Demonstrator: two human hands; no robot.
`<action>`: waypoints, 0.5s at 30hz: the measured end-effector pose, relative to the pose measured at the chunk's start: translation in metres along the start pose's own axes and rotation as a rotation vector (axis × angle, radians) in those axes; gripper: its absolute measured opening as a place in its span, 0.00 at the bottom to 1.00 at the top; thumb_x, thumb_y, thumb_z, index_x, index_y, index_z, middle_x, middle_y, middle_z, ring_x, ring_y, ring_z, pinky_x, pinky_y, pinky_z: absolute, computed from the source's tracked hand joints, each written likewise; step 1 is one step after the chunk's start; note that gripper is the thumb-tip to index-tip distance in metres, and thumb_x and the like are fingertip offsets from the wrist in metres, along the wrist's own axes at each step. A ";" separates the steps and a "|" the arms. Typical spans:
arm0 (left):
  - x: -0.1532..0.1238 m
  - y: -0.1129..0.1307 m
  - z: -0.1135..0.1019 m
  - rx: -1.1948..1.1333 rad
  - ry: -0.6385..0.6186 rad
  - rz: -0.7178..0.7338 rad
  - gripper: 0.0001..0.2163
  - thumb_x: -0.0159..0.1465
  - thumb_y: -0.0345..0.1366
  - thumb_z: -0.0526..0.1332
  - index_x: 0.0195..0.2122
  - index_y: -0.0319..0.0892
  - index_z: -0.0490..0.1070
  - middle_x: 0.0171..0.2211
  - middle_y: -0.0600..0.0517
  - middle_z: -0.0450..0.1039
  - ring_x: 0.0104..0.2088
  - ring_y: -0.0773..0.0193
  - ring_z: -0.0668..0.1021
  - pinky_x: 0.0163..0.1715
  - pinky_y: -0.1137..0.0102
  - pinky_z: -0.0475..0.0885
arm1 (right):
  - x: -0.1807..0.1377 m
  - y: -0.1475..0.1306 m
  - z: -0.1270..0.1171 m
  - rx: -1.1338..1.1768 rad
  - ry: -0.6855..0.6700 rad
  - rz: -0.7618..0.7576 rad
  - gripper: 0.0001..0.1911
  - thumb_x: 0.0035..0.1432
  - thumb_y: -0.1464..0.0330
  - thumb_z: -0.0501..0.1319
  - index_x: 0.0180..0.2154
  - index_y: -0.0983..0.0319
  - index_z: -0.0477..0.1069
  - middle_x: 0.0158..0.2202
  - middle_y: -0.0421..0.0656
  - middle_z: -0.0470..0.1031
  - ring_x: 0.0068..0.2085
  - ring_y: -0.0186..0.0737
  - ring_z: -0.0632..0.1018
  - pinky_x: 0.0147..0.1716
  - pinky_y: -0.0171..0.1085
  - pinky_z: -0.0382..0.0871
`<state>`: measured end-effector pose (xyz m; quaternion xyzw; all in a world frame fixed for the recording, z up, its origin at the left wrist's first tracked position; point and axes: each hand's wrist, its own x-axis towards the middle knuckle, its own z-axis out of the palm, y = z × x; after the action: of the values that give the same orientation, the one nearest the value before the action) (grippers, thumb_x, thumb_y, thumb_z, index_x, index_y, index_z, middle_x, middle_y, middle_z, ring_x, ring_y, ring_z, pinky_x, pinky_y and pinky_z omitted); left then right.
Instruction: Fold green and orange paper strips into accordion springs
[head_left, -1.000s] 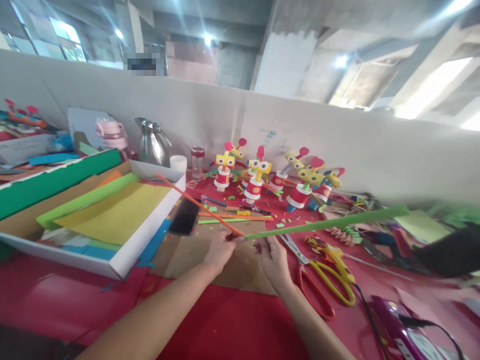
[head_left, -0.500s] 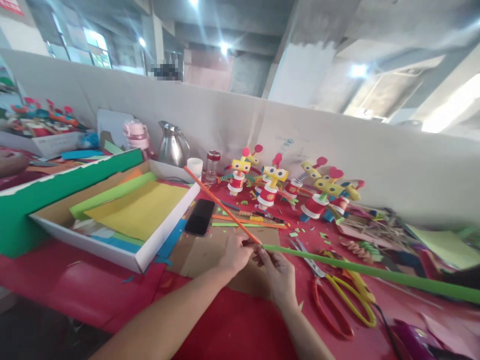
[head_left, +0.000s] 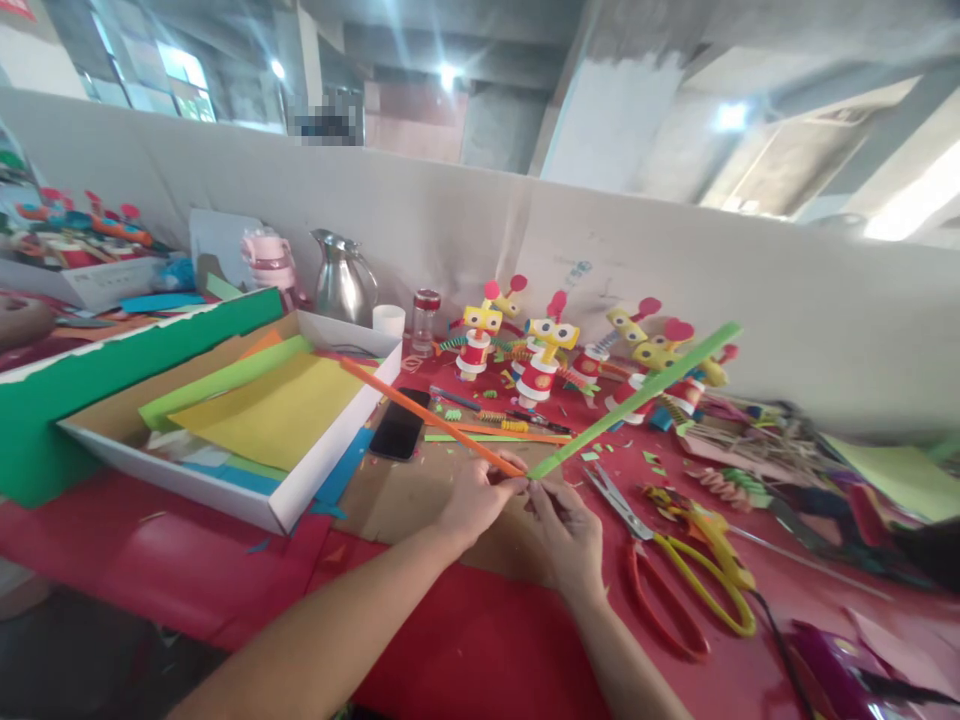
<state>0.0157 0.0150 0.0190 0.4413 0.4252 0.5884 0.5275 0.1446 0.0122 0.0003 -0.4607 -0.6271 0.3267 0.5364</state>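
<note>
My left hand (head_left: pixel 484 500) pinches the near end of an orange paper strip (head_left: pixel 420 410), which slants up and left past the phone. In my right hand (head_left: pixel 566 525), closed close beside the left, is the lower end of a green paper strip (head_left: pixel 637 400) that rises to the upper right. The two strips meet at my fingertips in a V; fingers hide part of the joint. Beneath both hands lies a brown cardboard sheet (head_left: pixel 405 500). Right of my right hand rest scissors (head_left: pixel 637 530) with one red and one yellow handle, blades parted, beside a yellow corded tool (head_left: pixel 716 545).
A white box (head_left: pixel 281 505) of coloured paper stands left, by a green panel (head_left: pixel 135 390). Paper-cup figures (head_left: pixel 536 375) line the back near a steel jug (head_left: pixel 341 285), white cup (head_left: pixel 388 320) and glass bottle (head_left: pixel 426 325). A black phone (head_left: pixel 401 425) lies behind the cardboard.
The green strip has swung from lying out to the right to pointing up and right. The orange strip's far end has dropped lower and further left. Both hands remain together.
</note>
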 end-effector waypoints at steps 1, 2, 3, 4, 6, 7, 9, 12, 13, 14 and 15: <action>0.000 0.000 0.000 0.020 -0.001 0.014 0.08 0.49 0.36 0.67 0.28 0.41 0.73 0.24 0.54 0.72 0.29 0.65 0.73 0.32 0.70 0.66 | 0.000 0.000 -0.001 -0.005 0.004 -0.026 0.11 0.56 0.60 0.61 0.30 0.61 0.74 0.26 0.40 0.70 0.29 0.36 0.71 0.30 0.35 0.65; 0.001 0.000 -0.001 0.044 0.000 0.022 0.08 0.48 0.35 0.67 0.28 0.41 0.72 0.24 0.54 0.71 0.28 0.65 0.73 0.32 0.70 0.66 | 0.000 0.001 -0.002 0.000 0.006 -0.044 0.11 0.56 0.61 0.61 0.30 0.61 0.74 0.26 0.40 0.70 0.29 0.36 0.71 0.30 0.34 0.65; 0.001 0.000 -0.001 0.069 0.001 0.030 0.07 0.48 0.35 0.67 0.27 0.41 0.72 0.24 0.54 0.71 0.28 0.65 0.73 0.32 0.70 0.66 | 0.000 0.001 -0.003 0.014 0.008 -0.056 0.11 0.56 0.61 0.61 0.29 0.61 0.73 0.26 0.40 0.70 0.29 0.36 0.72 0.30 0.34 0.65; 0.002 0.001 -0.002 0.086 0.001 0.037 0.06 0.48 0.35 0.67 0.26 0.41 0.73 0.24 0.54 0.71 0.29 0.64 0.73 0.33 0.70 0.66 | 0.000 0.002 -0.003 0.031 0.011 -0.062 0.11 0.56 0.61 0.61 0.28 0.61 0.73 0.26 0.41 0.70 0.30 0.37 0.72 0.29 0.34 0.65; 0.002 0.003 -0.002 0.107 0.002 0.049 0.05 0.49 0.35 0.67 0.26 0.40 0.73 0.25 0.53 0.72 0.30 0.63 0.74 0.34 0.69 0.67 | 0.000 0.004 -0.003 0.053 0.017 -0.061 0.10 0.56 0.61 0.61 0.29 0.62 0.72 0.27 0.41 0.70 0.30 0.37 0.73 0.29 0.35 0.66; 0.002 0.004 -0.003 0.115 -0.001 0.048 0.05 0.49 0.35 0.67 0.26 0.40 0.74 0.25 0.52 0.73 0.31 0.62 0.74 0.35 0.69 0.67 | 0.000 0.005 -0.003 0.056 0.019 -0.054 0.10 0.56 0.61 0.61 0.29 0.62 0.72 0.27 0.41 0.71 0.30 0.37 0.73 0.29 0.34 0.66; 0.001 0.006 -0.003 0.129 -0.009 0.031 0.05 0.49 0.36 0.66 0.26 0.41 0.74 0.26 0.52 0.74 0.31 0.62 0.75 0.36 0.69 0.67 | 0.000 0.006 -0.001 0.059 0.017 -0.032 0.10 0.56 0.61 0.61 0.30 0.62 0.72 0.26 0.41 0.71 0.29 0.36 0.73 0.28 0.34 0.66; -0.001 0.001 -0.004 0.136 -0.018 0.003 0.05 0.50 0.34 0.65 0.28 0.41 0.73 0.26 0.52 0.74 0.31 0.61 0.75 0.36 0.69 0.68 | -0.001 0.004 0.001 0.067 0.014 -0.002 0.11 0.57 0.61 0.60 0.30 0.62 0.70 0.25 0.40 0.72 0.25 0.34 0.71 0.25 0.32 0.65; -0.001 -0.003 -0.005 0.135 -0.016 0.006 0.06 0.50 0.33 0.65 0.29 0.40 0.73 0.26 0.52 0.74 0.31 0.62 0.76 0.36 0.69 0.68 | -0.001 0.003 0.001 0.072 0.017 0.009 0.11 0.58 0.61 0.59 0.30 0.62 0.70 0.25 0.40 0.73 0.24 0.33 0.71 0.24 0.32 0.65; -0.001 -0.006 -0.006 0.138 -0.009 0.014 0.07 0.50 0.32 0.65 0.31 0.41 0.72 0.26 0.52 0.74 0.31 0.62 0.76 0.35 0.69 0.68 | -0.002 0.002 0.001 0.085 0.030 0.021 0.11 0.58 0.61 0.59 0.30 0.62 0.69 0.26 0.40 0.73 0.24 0.33 0.71 0.24 0.32 0.66; 0.000 -0.007 -0.007 0.157 -0.008 0.025 0.07 0.50 0.31 0.64 0.32 0.41 0.71 0.27 0.52 0.75 0.31 0.62 0.76 0.35 0.68 0.68 | -0.002 0.002 0.001 0.107 0.052 0.034 0.11 0.58 0.60 0.58 0.31 0.61 0.68 0.26 0.40 0.73 0.24 0.33 0.72 0.24 0.32 0.66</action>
<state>0.0107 0.0148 0.0106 0.4889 0.4626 0.5580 0.4855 0.1435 0.0114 -0.0022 -0.4505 -0.5867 0.3566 0.5707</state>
